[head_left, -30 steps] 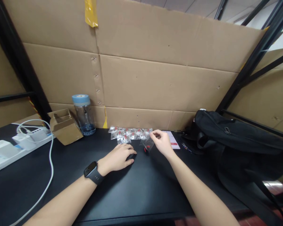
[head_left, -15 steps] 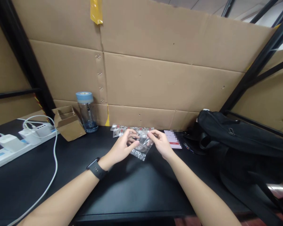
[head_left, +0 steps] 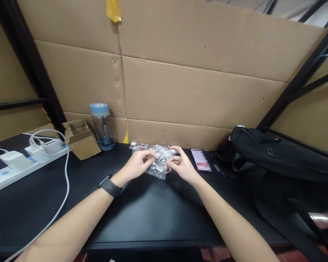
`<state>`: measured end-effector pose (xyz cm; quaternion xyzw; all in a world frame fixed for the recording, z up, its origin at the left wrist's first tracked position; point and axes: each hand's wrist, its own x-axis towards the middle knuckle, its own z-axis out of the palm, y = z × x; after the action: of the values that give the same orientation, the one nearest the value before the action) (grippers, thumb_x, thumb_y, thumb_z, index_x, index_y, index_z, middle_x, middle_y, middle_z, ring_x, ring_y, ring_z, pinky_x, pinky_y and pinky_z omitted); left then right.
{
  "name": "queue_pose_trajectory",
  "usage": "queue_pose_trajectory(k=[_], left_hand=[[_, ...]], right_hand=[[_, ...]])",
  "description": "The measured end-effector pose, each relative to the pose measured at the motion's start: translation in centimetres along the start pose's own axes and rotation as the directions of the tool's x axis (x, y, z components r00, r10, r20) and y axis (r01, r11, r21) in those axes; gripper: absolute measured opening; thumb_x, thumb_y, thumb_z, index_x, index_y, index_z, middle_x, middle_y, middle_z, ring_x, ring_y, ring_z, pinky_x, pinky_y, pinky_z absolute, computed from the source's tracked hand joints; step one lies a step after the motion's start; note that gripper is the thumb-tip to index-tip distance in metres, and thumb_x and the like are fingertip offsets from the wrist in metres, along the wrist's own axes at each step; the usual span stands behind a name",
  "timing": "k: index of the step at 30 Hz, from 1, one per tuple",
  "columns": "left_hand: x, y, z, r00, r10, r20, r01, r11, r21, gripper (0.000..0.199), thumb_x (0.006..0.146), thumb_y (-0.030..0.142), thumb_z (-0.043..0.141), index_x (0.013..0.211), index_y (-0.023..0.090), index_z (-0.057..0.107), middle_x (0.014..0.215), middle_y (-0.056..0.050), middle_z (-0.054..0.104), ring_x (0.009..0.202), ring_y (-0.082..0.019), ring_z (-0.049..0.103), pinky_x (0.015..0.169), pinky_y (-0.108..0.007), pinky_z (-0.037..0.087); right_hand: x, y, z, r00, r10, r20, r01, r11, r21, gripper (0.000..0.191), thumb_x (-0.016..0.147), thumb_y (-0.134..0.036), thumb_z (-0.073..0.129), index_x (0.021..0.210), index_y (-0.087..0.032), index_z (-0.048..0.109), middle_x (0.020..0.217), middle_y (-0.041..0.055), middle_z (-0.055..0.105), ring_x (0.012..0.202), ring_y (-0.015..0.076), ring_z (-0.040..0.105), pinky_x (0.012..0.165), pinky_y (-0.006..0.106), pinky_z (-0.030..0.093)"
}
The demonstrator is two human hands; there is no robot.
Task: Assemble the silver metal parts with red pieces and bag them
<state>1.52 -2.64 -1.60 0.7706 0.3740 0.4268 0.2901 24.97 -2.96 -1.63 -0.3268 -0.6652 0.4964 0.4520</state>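
Clear, crinkled plastic packaging with red marks [head_left: 159, 171] lies between my hands near the back of the black table. My left hand [head_left: 138, 163], with a dark watch [head_left: 109, 186] on its wrist, pinches the plastic between thumb and fingers on the left side. On the right side, my right hand [head_left: 183, 166] grips the plastic with thumb and bent fingers. What the packaging holds, if anything, cannot be made out through the glare and folds.
At left stand a power strip [head_left: 13, 174] with white chargers and a trailing cable [head_left: 67, 182], an opened small cardboard box [head_left: 83, 143] and a blue-lidded bottle [head_left: 101, 127]. At right lie a phone [head_left: 200, 160] and a black backpack [head_left: 278, 160]. Cardboard [head_left: 164, 98] walls the back.
My right hand has shifted its hold, its thumb now lower and closer to the left hand. The plastic is more bunched up between them. The view has moved slightly.
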Motion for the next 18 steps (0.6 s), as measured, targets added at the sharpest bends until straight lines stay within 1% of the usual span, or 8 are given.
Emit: queue_pose_trajectory(k=[3, 6, 8, 10, 11, 13, 15, 18], left_hand=[[0.3, -0.3, -1.6, 0.999, 0.035, 0.002, -0.034, 0.989, 0.144, 0.023, 0.094, 0.029, 0.056, 0.105, 0.019, 0.073, 0.101, -0.006, 0.076, 0.085, -0.019, 0.07, 0.077, -0.029, 0.054], [0.6, -1.5, -5.0, 0.995, 0.029, -0.091, 0.004, 0.938, 0.345, 0.03, 0.092, 0.025, 0.053, 0.115, 0.021, 0.072, 0.111, -0.006, 0.076, 0.09, -0.02, 0.071, 0.084, -0.031, 0.055], [0.6, -3.0, -7.7, 0.98, -0.023, -0.195, 0.116, 0.871, 0.478, 0.034, 0.088, 0.02, 0.052, 0.116, 0.019, 0.072, 0.109, -0.007, 0.077, 0.092, -0.022, 0.072, 0.089, -0.033, 0.055], [0.5, -4.8, -10.1, 0.944, -0.094, -0.315, 0.262, 0.792, 0.551, 0.037, 0.085, 0.017, 0.051, 0.115, 0.017, 0.073, 0.11, -0.009, 0.077, 0.099, -0.024, 0.072, 0.095, -0.035, 0.053], [0.4, -5.7, -11.0, 0.932, -0.136, -0.335, 0.316, 0.757, 0.573, 0.038, 0.084, 0.017, 0.052, 0.115, 0.016, 0.073, 0.111, -0.01, 0.077, 0.103, -0.025, 0.072, 0.098, -0.034, 0.053], [0.2, -7.3, -12.0, 0.922, -0.239, -0.305, 0.382, 0.701, 0.603, 0.038, 0.084, 0.019, 0.053, 0.118, 0.018, 0.072, 0.113, -0.008, 0.077, 0.106, -0.024, 0.071, 0.099, -0.032, 0.052], [0.0, -8.5, -12.3, 0.91, -0.331, -0.252, 0.412, 0.64, 0.649, 0.039, 0.085, 0.023, 0.055, 0.12, 0.02, 0.071, 0.115, -0.006, 0.076, 0.106, -0.022, 0.071, 0.098, -0.029, 0.053], [-0.4, -9.3, -12.0, 0.893, -0.388, -0.229, 0.427, 0.566, 0.705, 0.039, 0.082, 0.024, 0.06, 0.119, 0.021, 0.071, 0.117, -0.007, 0.075, 0.109, -0.023, 0.07, 0.1, -0.028, 0.051]], right_hand=[[0.1, 0.0, -0.2, 1.0, -0.012, -0.005, 0.012, 0.997, -0.073, 0.054, 0.084, -0.031, 0.071, 0.129, -0.027, 0.042, 0.078, -0.0036, 0.067, 0.061, 0.0127, 0.063, 0.064, 0.029, 0.053], [0.2, 0.2, -0.7, 0.999, -0.039, 0.006, 0.039, 0.972, -0.232, 0.048, 0.086, -0.029, 0.066, 0.129, -0.026, 0.044, 0.083, -0.0019, 0.068, 0.063, 0.0127, 0.063, 0.063, 0.027, 0.05], [0.3, 0.5, -1.1, 0.998, -0.053, 0.022, 0.058, 0.94, -0.336, 0.046, 0.087, -0.027, 0.064, 0.129, -0.026, 0.046, 0.085, -0.0014, 0.068, 0.064, 0.0126, 0.062, 0.063, 0.027, 0.049], [0.3, 0.8, -1.4, 0.998, -0.053, 0.031, 0.061, 0.916, -0.396, 0.045, 0.087, -0.026, 0.063, 0.129, -0.026, 0.047, 0.086, -0.001, 0.067, 0.065, 0.0128, 0.062, 0.063, 0.027, 0.049], [0.3, 1.0, -1.5, 0.998, -0.051, 0.034, 0.06, 0.91, -0.411, 0.045, 0.087, -0.026, 0.063, 0.129, -0.025, 0.047, 0.087, -0.0009, 0.067, 0.065, 0.013, 0.062, 0.064, 0.027, 0.049], [0.4, 1.2, -1.6, 0.998, -0.045, 0.039, 0.057, 0.901, -0.43, 0.044, 0.087, -0.026, 0.062, 0.128, -0.025, 0.048, 0.088, -0.0007, 0.068, 0.067, 0.0133, 0.062, 0.066, 0.027, 0.05], [0.4, 1.2, -1.7, 0.998, -0.043, 0.048, 0.06, 0.889, -0.453, 0.042, 0.087, -0.025, 0.062, 0.127, -0.025, 0.049, 0.089, -0.0008, 0.068, 0.068, 0.0134, 0.062, 0.068, 0.028, 0.05], [0.4, 1.2, -1.7, 0.997, -0.044, 0.069, 0.074, 0.852, -0.518, 0.036, 0.087, -0.024, 0.061, 0.123, -0.025, 0.053, 0.092, 0.0002, 0.068, 0.07, 0.0136, 0.062, 0.069, 0.028, 0.05]])
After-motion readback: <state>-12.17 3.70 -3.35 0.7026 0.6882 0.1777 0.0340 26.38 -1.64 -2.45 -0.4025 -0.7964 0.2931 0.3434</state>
